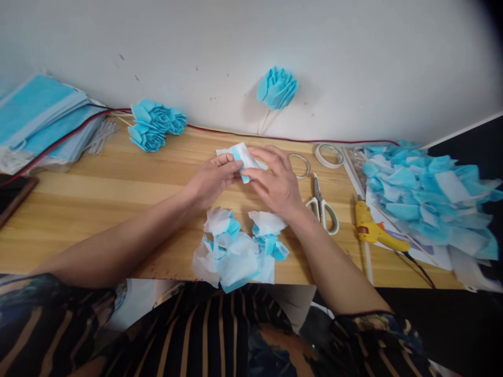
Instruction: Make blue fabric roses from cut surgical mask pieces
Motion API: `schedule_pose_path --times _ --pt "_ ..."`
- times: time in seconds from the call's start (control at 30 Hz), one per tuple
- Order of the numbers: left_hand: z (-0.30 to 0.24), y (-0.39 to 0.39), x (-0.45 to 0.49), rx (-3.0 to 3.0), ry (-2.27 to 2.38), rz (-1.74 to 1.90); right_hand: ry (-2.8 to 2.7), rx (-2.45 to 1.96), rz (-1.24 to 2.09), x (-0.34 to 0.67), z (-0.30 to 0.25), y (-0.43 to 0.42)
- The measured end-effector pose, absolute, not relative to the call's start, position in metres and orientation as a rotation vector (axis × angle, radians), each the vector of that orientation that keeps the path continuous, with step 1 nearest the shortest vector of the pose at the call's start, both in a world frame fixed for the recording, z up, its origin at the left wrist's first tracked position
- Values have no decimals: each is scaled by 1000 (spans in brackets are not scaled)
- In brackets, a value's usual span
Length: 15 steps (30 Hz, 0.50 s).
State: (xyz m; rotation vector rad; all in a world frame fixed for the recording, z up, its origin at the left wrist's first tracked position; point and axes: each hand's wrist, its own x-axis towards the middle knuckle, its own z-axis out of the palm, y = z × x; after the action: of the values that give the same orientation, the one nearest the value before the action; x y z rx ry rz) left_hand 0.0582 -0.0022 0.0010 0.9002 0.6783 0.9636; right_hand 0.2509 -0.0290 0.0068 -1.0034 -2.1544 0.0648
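My left hand (214,178) and my right hand (275,180) meet over the middle of the wooden table (98,193). Both pinch a small folded piece of blue and white mask fabric (242,155), fingers closed on it from either side. Just below my hands, at the table's near edge, lies a heap of blue and white fabric scraps (238,248).
Scissors (322,204) and two tape rolls (328,154) lie right of my hands, then a yellow glue gun (371,228) and a big pile of cut blue pieces (428,196). Blue fabric flowers (155,123) and stacked masks (39,118) lie at left. One flower (277,88) leans on the wall.
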Motion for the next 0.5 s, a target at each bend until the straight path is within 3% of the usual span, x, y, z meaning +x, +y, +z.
schedule_pose_path --times 0.23,0.5 --pt "-1 -3 59 925 656 988 -1961 -1049 156 249 2 -32" --pt "-1 -6 59 951 650 1015 -1650 -1110 552 241 1 -37"
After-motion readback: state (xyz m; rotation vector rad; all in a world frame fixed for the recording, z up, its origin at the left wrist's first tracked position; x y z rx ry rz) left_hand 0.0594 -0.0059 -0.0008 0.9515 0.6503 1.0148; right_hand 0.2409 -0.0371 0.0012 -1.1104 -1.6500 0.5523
